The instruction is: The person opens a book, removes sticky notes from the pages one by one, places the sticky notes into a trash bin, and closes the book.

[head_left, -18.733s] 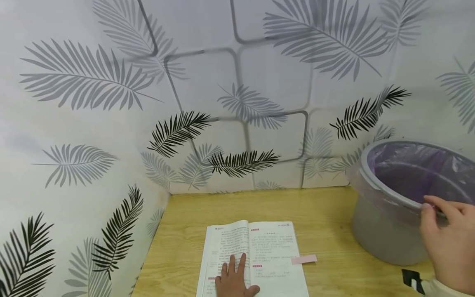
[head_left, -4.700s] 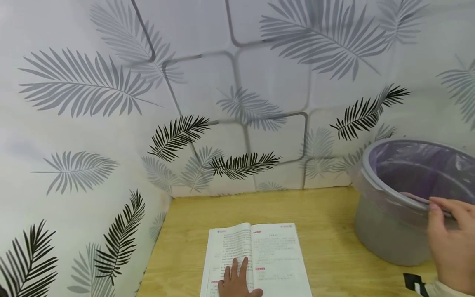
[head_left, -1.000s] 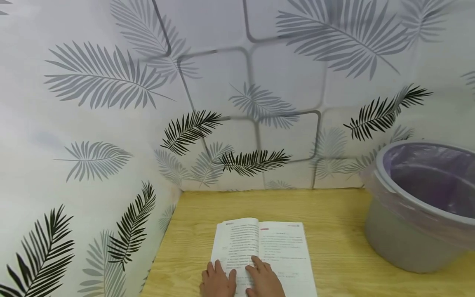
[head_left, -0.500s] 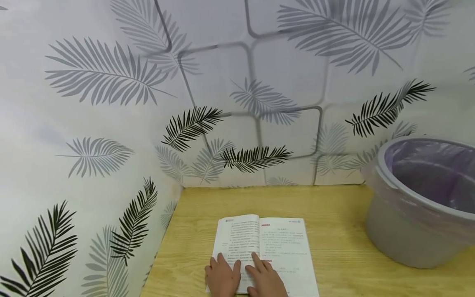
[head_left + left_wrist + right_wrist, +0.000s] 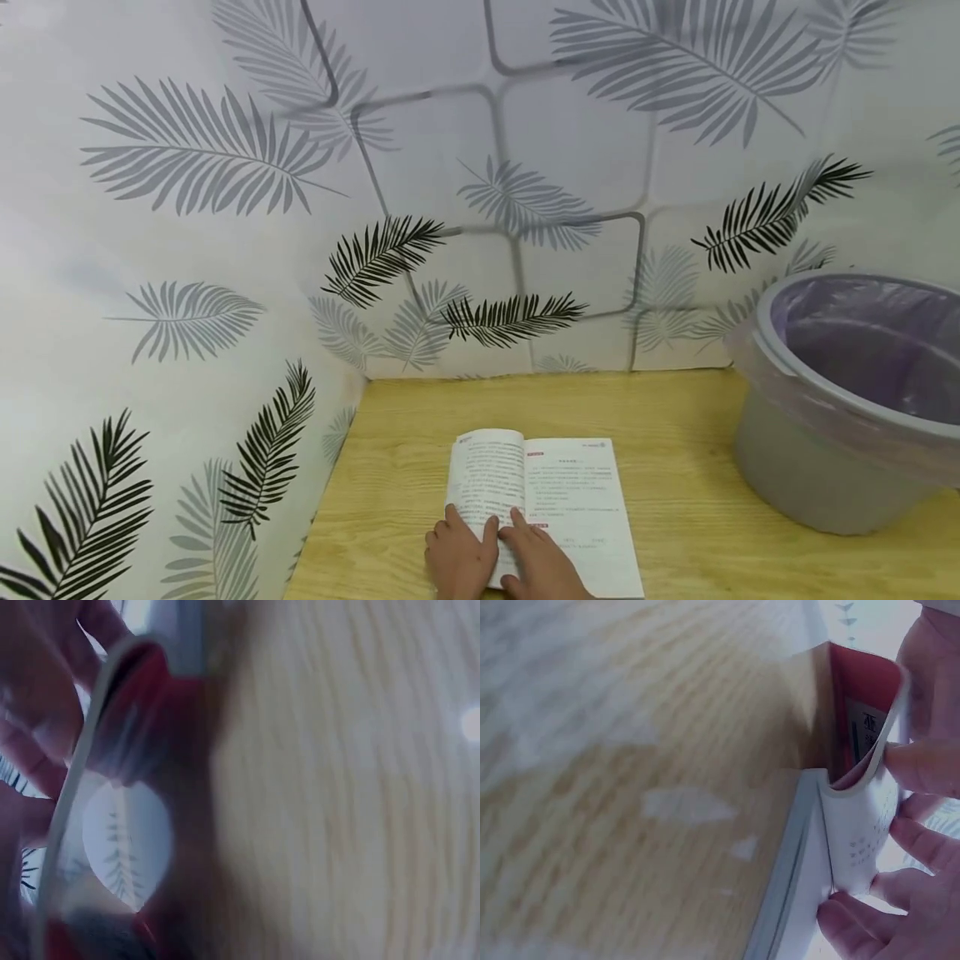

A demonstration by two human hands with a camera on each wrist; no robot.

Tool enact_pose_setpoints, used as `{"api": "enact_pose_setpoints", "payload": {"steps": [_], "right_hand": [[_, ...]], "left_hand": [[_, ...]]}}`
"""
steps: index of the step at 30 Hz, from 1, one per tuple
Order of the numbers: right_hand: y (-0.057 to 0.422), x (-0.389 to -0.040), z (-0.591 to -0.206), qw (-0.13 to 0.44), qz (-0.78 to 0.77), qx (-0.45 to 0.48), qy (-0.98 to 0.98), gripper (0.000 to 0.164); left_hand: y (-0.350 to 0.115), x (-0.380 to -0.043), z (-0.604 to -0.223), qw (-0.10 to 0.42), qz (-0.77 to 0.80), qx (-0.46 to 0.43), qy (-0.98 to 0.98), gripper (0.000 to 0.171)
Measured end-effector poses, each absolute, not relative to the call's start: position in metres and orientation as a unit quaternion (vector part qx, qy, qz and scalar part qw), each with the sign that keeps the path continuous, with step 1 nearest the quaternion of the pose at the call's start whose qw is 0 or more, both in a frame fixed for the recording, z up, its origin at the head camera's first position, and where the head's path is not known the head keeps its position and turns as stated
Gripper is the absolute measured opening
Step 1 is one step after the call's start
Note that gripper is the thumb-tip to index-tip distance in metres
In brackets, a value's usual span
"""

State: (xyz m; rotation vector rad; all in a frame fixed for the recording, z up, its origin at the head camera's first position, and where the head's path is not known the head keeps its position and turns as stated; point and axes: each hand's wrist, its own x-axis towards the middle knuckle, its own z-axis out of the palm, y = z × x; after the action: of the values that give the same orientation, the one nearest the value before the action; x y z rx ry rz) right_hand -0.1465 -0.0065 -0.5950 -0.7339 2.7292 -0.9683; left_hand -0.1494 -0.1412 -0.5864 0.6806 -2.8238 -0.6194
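Observation:
An open book with printed white pages lies on the wooden table. My left hand grips the left half near its lower outer edge, thumb on the page. That half is bowed up off the table, and its red underside shows in the right wrist view. My right hand rests with relaxed fingers on the pages near the fold. In the left wrist view the curled lower edge runs beside the fingers; much of that view is blurred. The left fingertips behind the cover are hidden.
A grey round bin lined with a purple-tinted clear bag stands on the table to the right. Behind and to the left rises a white wall covering with grey and black leaf prints. Wooden tabletop lies between book and bin.
Earlier, a pink strip stuck out of the right page, then my right hand held one at the bin's rim. Now that hand is on the book; the left half has risen and bent inward.

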Motion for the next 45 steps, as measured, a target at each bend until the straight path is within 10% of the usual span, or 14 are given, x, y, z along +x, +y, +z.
{"api": "enact_pose_setpoints", "payload": {"steps": [14,35,45], "right_hand": [[0.004,-0.151,-0.588,0.129,-0.406,-0.242,0.872,0.068],[0.022,-0.152,-0.555,0.052,-0.459,-0.189,0.867,0.05],[0.035,-0.149,-0.53,0.047,-0.529,-0.09,0.843,0.039]], "left_hand": [[-0.131,-0.147,-0.577,0.034,-0.394,0.257,-0.882,0.07],[-0.101,-0.128,-0.551,0.147,-0.444,0.178,-0.866,0.056],[-0.076,-0.12,-0.529,0.25,-0.505,-0.003,-0.826,0.05]]}}
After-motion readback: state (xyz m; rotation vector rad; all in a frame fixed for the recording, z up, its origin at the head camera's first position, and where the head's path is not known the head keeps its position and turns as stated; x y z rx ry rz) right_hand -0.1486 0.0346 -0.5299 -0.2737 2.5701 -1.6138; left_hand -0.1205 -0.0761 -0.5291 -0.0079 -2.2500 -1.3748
